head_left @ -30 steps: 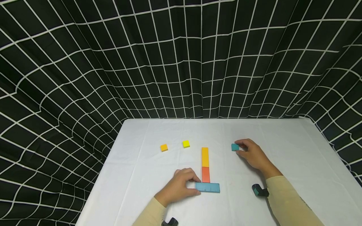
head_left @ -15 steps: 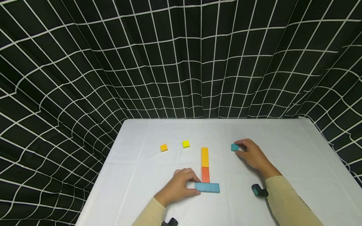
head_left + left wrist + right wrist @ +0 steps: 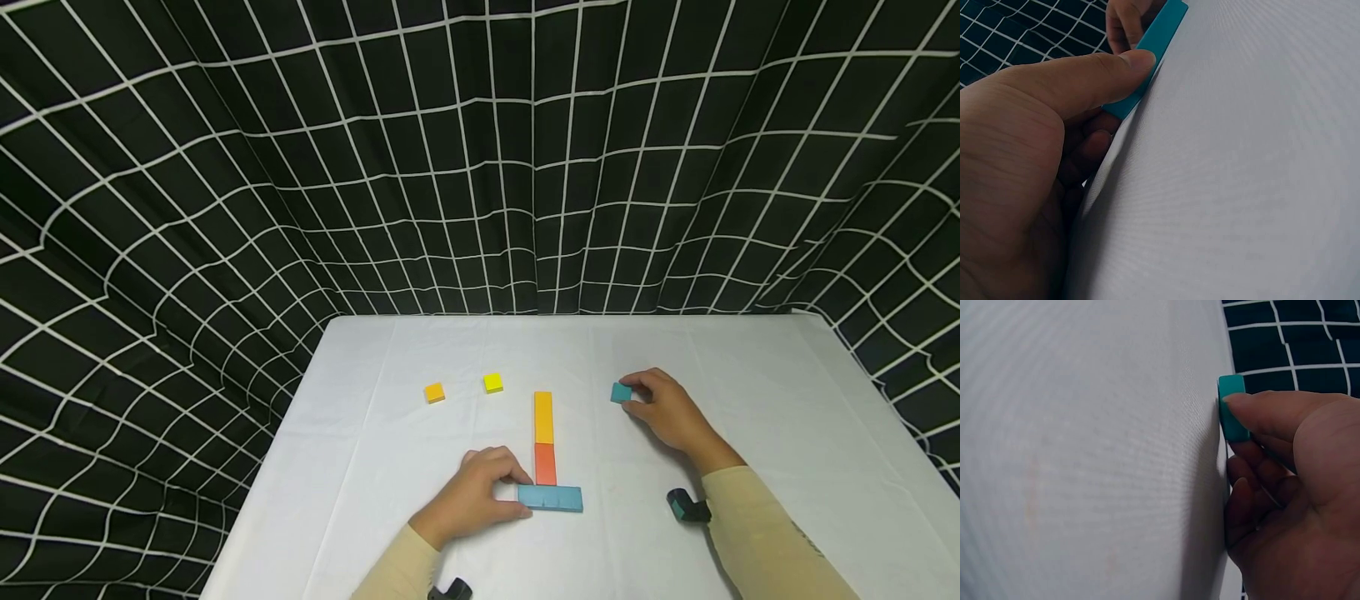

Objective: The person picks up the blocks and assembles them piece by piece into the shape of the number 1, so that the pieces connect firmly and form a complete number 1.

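Note:
On the white table my left hand (image 3: pixel 476 492) pinches the left end of a long blue block (image 3: pixel 551 498) between thumb and fingers. In the left wrist view the thumb lies along the side of that blue block (image 3: pixel 1159 37). Touching the long block's far edge is a red block (image 3: pixel 545 464), and a longer orange block (image 3: pixel 543 417) continues the line away from me. Farther right, my right hand (image 3: pixel 671 412) pinches a small teal square block (image 3: pixel 620 392). The right wrist view shows the thumb against the teal block (image 3: pixel 1233 412), close to the cloth.
A small orange square block (image 3: pixel 434 393) and a yellow square block (image 3: pixel 492 382) lie apart at the back left. Behind the table (image 3: pixel 360 350) hangs a black curtain (image 3: pixel 510 192) with a white grid. A dark wrist device (image 3: pixel 686 506) sits by the right sleeve.
The small teal block has turned slightly and shifted a little left in my right hand's fingers. My left hand and the long blue block keep their place.

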Demonstrator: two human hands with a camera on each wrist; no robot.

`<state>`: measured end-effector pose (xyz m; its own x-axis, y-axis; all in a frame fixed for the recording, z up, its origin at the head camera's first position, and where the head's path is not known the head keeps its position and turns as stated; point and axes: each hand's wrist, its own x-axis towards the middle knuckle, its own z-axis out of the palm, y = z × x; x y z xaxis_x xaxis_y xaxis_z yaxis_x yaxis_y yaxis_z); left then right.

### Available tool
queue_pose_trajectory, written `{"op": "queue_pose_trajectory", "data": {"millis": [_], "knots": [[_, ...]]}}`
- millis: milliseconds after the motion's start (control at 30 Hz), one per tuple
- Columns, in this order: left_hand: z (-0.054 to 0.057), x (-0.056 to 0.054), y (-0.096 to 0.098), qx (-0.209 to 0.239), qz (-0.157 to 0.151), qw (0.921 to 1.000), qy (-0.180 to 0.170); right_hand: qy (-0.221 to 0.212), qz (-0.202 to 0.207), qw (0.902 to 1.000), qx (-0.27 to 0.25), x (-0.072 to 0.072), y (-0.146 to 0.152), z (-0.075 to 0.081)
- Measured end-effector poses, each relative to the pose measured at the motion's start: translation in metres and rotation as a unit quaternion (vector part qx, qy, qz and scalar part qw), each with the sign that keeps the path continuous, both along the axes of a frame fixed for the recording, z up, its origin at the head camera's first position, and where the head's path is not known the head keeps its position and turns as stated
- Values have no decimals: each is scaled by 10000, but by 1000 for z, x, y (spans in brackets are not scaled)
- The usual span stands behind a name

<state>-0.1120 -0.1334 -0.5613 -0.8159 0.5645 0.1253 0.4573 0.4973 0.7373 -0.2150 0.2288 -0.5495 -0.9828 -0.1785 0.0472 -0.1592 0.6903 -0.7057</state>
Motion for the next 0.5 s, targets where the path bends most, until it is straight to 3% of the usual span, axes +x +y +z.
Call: {"op": "queue_pose_trajectory", "data": {"millis": [500], "knots": [[1, -1, -1, -8, -18, 9999, -128, -42, 25, 10000, -18, 0, -5, 5]]}}
